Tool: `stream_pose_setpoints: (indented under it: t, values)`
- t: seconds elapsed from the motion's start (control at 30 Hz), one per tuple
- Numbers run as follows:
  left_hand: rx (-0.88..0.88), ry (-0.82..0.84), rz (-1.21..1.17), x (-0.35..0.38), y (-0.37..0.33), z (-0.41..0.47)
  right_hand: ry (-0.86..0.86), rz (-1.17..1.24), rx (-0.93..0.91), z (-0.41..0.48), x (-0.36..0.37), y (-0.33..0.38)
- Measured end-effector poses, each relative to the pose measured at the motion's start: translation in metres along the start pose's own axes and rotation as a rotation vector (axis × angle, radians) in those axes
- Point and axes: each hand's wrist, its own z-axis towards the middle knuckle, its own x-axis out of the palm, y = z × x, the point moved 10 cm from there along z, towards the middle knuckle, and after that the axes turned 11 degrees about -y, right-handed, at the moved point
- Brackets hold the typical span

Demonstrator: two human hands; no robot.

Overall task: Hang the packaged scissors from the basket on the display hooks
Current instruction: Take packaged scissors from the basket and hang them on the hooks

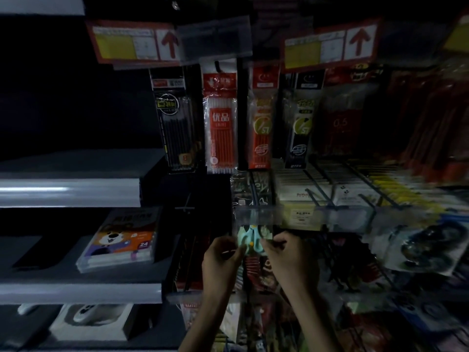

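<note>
Packaged scissors with mint-green handles in a clear plastic sleeve point(253, 241) are sitting right at the centre of the action. They are being held up just below the clear plastic price-label holder point(255, 215) at the front of a black wire hook point(254, 193). The left hand point(220, 255) is pinching the pack's left edge and the right hand point(288, 251) its right edge, fingers curling onto the plastic on both sides. Whether the hang hole is already on the wire, I'm not able to tell: blur and the label holder are hiding the top of the pack.

To my eye the job now is threading. That means keeping the pack level with both hands, lining the hole up with the hook tip and steering past the label holder. Then it's sliding the pack back until it's hanging straight. Tilting it is risking a snag on the packs crowding close by.

All around, the light is running dim. A red-and-white refill pack point(220, 123) and a black refill pack point(177, 123) are hanging above, under a red-arrow price card point(134, 43). A grey shelf point(76, 275) at left is carrying a boxed marker set with a cartoon dog point(121, 240). White boxes on wire pegs point(304, 191) are filling the right. The basket isn't showing.
</note>
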Motion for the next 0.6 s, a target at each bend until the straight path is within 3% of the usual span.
stream_pose_setpoints:
  t: [0.27,0.6]
  values:
    - [-0.019,0.06,0.022,0.002,0.016,0.002,0.031,0.081,-0.027,-0.002,0.028,-0.015]
    - [-0.026,0.06,-0.03,0.002,0.015,0.02,0.104,-0.002,-0.066,0.009,0.028,0.009]
